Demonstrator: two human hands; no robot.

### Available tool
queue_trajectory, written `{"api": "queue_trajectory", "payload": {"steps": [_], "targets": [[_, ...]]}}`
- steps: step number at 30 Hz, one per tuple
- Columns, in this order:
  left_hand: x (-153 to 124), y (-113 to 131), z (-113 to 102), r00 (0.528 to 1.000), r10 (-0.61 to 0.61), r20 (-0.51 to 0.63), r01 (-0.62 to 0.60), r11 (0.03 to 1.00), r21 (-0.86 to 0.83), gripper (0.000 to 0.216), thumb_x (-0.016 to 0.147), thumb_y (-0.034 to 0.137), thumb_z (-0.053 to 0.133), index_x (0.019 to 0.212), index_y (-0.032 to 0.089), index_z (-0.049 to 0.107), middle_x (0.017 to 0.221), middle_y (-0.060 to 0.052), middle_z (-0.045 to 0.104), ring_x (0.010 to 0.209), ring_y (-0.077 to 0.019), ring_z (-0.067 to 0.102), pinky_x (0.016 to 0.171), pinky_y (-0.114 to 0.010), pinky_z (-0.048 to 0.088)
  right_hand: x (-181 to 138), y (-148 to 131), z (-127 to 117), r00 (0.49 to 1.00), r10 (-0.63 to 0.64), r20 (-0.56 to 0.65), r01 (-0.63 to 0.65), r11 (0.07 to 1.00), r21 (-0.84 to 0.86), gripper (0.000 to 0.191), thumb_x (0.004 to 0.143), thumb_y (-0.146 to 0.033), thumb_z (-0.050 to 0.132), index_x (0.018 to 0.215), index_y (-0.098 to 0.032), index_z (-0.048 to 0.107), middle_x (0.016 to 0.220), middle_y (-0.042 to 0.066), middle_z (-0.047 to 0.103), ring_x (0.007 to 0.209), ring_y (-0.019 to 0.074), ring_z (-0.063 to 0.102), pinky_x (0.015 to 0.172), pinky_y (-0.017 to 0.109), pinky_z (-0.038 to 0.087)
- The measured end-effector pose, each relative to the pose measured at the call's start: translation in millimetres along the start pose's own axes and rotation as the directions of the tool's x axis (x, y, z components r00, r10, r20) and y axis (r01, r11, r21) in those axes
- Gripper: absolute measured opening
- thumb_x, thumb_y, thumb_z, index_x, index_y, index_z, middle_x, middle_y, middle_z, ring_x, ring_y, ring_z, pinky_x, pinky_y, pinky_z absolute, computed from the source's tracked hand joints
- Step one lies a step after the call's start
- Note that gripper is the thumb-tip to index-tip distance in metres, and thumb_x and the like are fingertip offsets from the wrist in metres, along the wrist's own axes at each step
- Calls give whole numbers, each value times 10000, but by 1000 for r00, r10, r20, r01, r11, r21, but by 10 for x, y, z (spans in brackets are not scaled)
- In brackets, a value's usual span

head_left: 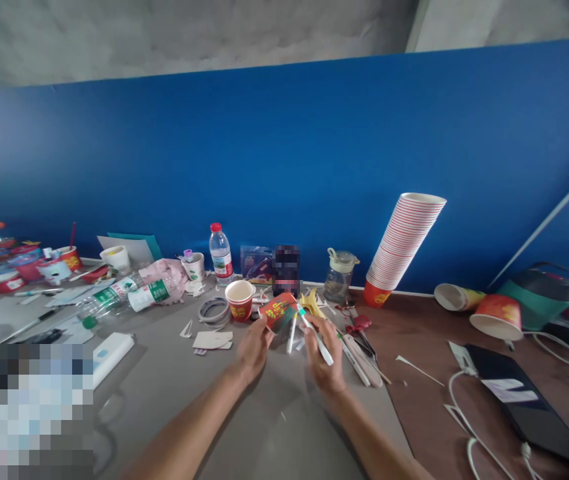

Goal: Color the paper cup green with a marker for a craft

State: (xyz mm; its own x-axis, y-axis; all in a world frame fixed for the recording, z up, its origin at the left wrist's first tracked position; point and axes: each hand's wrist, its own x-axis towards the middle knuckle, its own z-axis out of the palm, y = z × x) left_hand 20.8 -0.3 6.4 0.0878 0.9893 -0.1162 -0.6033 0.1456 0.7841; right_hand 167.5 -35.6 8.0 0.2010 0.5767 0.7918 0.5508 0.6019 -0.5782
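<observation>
In my left hand is a tilted red paper cup with yellow print and a dark green patch on its right side. Whether the cup is whole or cut I cannot tell. My right hand grips a white marker, its teal end pointing up towards the cup. Between the hands a second white pen shows close to the cup. A red paper cup with a white inside stands upright just beyond my left hand. Yellow crumpled material lies behind the marker.
A tall leaning stack of paper cups stands right, near a glass jar. A water bottle, tape rolls and card pieces are left. A black device with white cables lies right. A blue partition closes the back.
</observation>
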Motion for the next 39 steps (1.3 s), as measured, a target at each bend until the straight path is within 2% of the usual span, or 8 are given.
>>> {"api": "queue_trajectory", "payload": {"steps": [4,9,12,18,23,28,33,39], "targets": [[11,-12,-26,999,7,34,-10,997,78,204,817,332,542,919,215,676,1060,-109,705,1210,-278,519,1047,-415,356,8,-39,8,997,-70,40,70,998,0,173,884,-205,473,996,-212,604,854,29,671,755,189,606,745,350,433],[13,-24,-20,999,27,24,-28,997,68,212,808,357,540,892,213,672,1057,-101,708,1194,-278,535,1039,-423,366,3,-26,16,999,-35,10,35,998,-48,175,894,-220,462,990,-209,608,857,35,670,786,198,603,743,355,423],[6,-22,-5,999,37,24,-39,996,76,226,817,369,527,902,213,667,1067,-97,706,1197,-266,535,1041,-411,365,-8,0,25,998,-46,52,48,998,-51,167,895,-226,464,968,-208,614,792,18,658,736,185,592,743,351,417],[7,0,-12,1000,2,-20,-2,1000,-1,185,825,329,530,866,209,663,1048,-84,712,1190,-263,540,1045,-403,364,-7,32,13,998,-8,-65,1,994,-108,188,895,-242,458,1018,-205,594,911,39,671,822,212,598,779,374,393],[11,20,-14,1000,-21,-10,21,1000,12,178,838,308,531,893,214,671,1020,-87,719,1200,-270,530,1052,-401,347,-33,12,33,997,-45,56,50,995,-89,171,892,-234,462,979,-216,608,796,7,654,715,178,593,788,370,381],[-1,27,7,993,-67,-96,58,994,-89,169,837,267,535,940,220,661,1045,-78,714,1195,-249,539,1058,-385,337,-19,32,14,999,6,-51,-13,992,-129,184,903,-257,440,998,-216,592,891,32,672,799,212,602,791,385,366],[-13,25,0,999,-34,-37,31,998,-59,207,845,315,527,989,240,656,1114,-89,691,1218,-262,520,1054,-393,345,-30,-20,22,996,-61,65,66,995,-77,166,893,-224,463,986,-225,601,795,-4,647,727,176,587,815,373,350],[13,25,-14,994,-73,-84,66,994,-85,202,857,297,509,984,232,652,1102,-74,698,1233,-240,507,1062,-393,336,-5,-2,5,1000,-23,-15,21,992,-125,180,899,-239,447,997,-222,597,837,10,663,745,186,590,793,363,349]]}}
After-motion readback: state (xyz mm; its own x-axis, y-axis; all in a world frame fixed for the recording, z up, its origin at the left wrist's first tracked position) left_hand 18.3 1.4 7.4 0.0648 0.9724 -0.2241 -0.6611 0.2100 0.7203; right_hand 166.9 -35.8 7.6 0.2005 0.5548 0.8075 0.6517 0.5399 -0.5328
